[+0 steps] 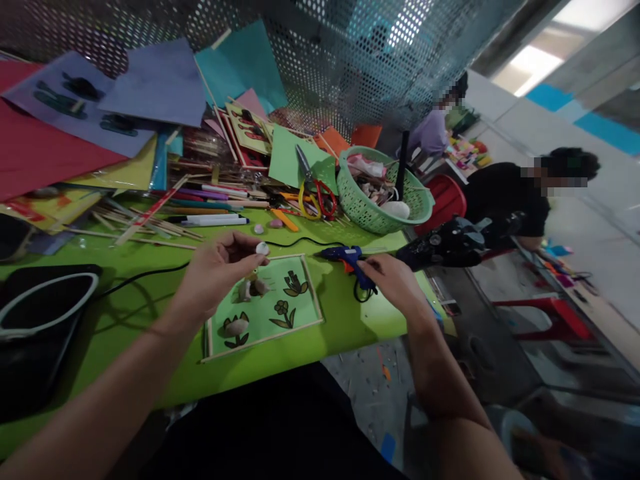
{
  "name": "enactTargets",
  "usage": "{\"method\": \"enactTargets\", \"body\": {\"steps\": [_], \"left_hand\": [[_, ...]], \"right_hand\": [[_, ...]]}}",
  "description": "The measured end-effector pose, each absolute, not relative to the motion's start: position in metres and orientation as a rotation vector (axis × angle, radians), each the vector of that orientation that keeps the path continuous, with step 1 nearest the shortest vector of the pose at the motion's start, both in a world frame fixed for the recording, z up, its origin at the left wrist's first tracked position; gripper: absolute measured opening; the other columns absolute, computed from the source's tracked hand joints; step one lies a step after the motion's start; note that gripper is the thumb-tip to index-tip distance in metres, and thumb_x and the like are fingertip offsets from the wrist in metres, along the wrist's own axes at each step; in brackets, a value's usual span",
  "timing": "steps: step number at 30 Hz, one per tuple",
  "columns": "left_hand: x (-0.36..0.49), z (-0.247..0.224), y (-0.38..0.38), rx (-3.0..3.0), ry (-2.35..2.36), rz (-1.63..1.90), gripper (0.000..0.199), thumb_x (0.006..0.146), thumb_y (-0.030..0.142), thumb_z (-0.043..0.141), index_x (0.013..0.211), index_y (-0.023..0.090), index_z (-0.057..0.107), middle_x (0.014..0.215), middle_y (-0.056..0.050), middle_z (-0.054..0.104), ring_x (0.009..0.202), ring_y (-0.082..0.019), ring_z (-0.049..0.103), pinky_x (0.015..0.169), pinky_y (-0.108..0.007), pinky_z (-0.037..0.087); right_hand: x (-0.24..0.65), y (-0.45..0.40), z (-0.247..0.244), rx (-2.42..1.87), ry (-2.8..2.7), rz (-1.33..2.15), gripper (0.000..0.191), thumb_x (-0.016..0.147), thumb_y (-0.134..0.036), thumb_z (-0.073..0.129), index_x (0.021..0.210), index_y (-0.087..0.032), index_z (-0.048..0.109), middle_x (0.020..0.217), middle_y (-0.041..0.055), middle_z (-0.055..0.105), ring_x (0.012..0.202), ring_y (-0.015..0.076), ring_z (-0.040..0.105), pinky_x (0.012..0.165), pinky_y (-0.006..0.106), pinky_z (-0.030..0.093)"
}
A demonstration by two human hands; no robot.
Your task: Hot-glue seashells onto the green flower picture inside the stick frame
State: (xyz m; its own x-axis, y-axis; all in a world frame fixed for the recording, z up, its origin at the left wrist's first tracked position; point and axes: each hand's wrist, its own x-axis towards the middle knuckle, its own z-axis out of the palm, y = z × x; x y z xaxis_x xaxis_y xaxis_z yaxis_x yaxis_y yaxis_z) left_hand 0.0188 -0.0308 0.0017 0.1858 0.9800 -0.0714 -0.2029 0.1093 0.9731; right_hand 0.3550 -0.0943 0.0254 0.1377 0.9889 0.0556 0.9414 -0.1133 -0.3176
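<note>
My left hand (223, 263) pinches a small white stone (262, 249) above the top edge of a green picture card (265, 320). The card has a pale stick frame and drawn dark flowers, with stones lying on its left part. At the card's right, my right hand (390, 277) has its fingers on the handle of a blue glue gun (345, 254). The gun's nozzle points left, toward the card's upper right corner. Two small pinkish stones (276, 223) rest on the green table (360, 320) behind the card.
A green basket (385, 190) of stones stands at the back right. Scissors (317, 193), pens (210, 219), sticks and coloured paper (160, 80) crowd the back. A black device (40, 340) with a white ring lies left. Two people (505, 207) are beyond the table.
</note>
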Motion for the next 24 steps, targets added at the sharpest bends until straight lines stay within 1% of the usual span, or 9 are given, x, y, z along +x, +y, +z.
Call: {"method": "enactTargets", "body": {"steps": [2, 3, 6, 9, 13, 16, 19, 24], "left_hand": [[0.018, 0.003, -0.032, 1.105, 0.950, 1.090, 0.042, 0.063, 0.040, 0.091, 0.092, 0.017, 0.072, 0.081, -0.005, 0.075, 0.076, -0.019, 0.072, 0.072, -0.029, 0.059], [0.018, 0.003, -0.032, 1.117, 0.939, 1.082, 0.041, 0.064, 0.041, 0.091, 0.092, 0.017, 0.072, 0.082, -0.005, 0.075, 0.076, -0.019, 0.072, 0.072, -0.029, 0.059], [0.017, 0.002, -0.032, 1.130, 0.909, 1.068, 0.037, 0.068, 0.040, 0.089, 0.093, 0.018, 0.074, 0.084, -0.006, 0.075, 0.075, -0.018, 0.072, 0.071, -0.027, 0.059], [0.017, 0.001, -0.032, 1.160, 0.887, 1.045, 0.032, 0.070, 0.035, 0.088, 0.093, 0.018, 0.074, 0.083, -0.004, 0.074, 0.073, -0.016, 0.070, 0.068, -0.025, 0.058], [0.020, 0.004, -0.039, 1.317, 0.893, 0.986, 0.027, 0.071, 0.031, 0.084, 0.093, 0.017, 0.073, 0.082, -0.003, 0.073, 0.068, -0.014, 0.066, 0.062, -0.024, 0.056], [0.026, 0.008, -0.047, 1.470, 0.930, 0.917, 0.022, 0.075, 0.029, 0.079, 0.093, 0.019, 0.072, 0.085, -0.003, 0.074, 0.074, -0.015, 0.068, 0.068, -0.026, 0.057], [0.032, 0.010, -0.055, 1.612, 0.977, 0.879, 0.020, 0.078, 0.026, 0.075, 0.097, 0.020, 0.071, 0.088, -0.002, 0.075, 0.080, -0.016, 0.070, 0.076, -0.027, 0.057], [0.038, 0.009, -0.065, 1.877, 1.056, 0.946, 0.019, 0.079, 0.020, 0.073, 0.098, 0.020, 0.069, 0.086, -0.001, 0.075, 0.073, -0.014, 0.067, 0.070, -0.025, 0.052]], "right_hand": [[0.347, -0.098, 0.037, -2.138, -1.882, 0.117, 0.036, 0.095, -0.051, 0.057, 0.082, -0.020, 0.071, 0.083, 0.0065, 0.070, 0.075, 0.0200, 0.061, 0.065, 0.030, 0.037], [0.342, -0.099, 0.041, -2.098, -1.892, 0.107, 0.034, 0.095, -0.049, 0.058, 0.084, -0.020, 0.070, 0.084, 0.0065, 0.070, 0.076, 0.0204, 0.061, 0.066, 0.030, 0.038], [0.324, -0.097, 0.048, -1.896, -1.949, 0.236, 0.028, 0.096, -0.047, 0.059, 0.090, -0.022, 0.070, 0.086, 0.0050, 0.070, 0.076, 0.0195, 0.062, 0.068, 0.031, 0.041], [0.306, -0.093, 0.047, -1.731, -1.988, 0.361, 0.024, 0.096, -0.044, 0.060, 0.090, -0.022, 0.069, 0.084, 0.0037, 0.068, 0.075, 0.0182, 0.060, 0.068, 0.030, 0.042], [0.288, -0.096, 0.040, -1.612, -1.994, 0.423, 0.019, 0.097, -0.038, 0.062, 0.090, -0.021, 0.069, 0.085, 0.0040, 0.067, 0.076, 0.0174, 0.059, 0.070, 0.031, 0.044], [0.277, -0.103, 0.035, -1.511, -1.980, 0.489, 0.013, 0.096, -0.033, 0.063, 0.091, -0.022, 0.069, 0.087, 0.0034, 0.067, 0.079, 0.0169, 0.060, 0.072, 0.030, 0.047], [0.265, -0.107, 0.034, -1.416, -1.963, 0.459, 0.008, 0.094, -0.029, 0.066, 0.093, -0.022, 0.069, 0.091, 0.0034, 0.068, 0.082, 0.0168, 0.061, 0.074, 0.029, 0.049], [0.244, -0.103, 0.031, -1.271, -2.035, 0.355, 0.011, 0.096, -0.029, 0.065, 0.101, -0.023, 0.071, 0.101, 0.0057, 0.071, 0.090, 0.0175, 0.066, 0.080, 0.029, 0.054]]}}
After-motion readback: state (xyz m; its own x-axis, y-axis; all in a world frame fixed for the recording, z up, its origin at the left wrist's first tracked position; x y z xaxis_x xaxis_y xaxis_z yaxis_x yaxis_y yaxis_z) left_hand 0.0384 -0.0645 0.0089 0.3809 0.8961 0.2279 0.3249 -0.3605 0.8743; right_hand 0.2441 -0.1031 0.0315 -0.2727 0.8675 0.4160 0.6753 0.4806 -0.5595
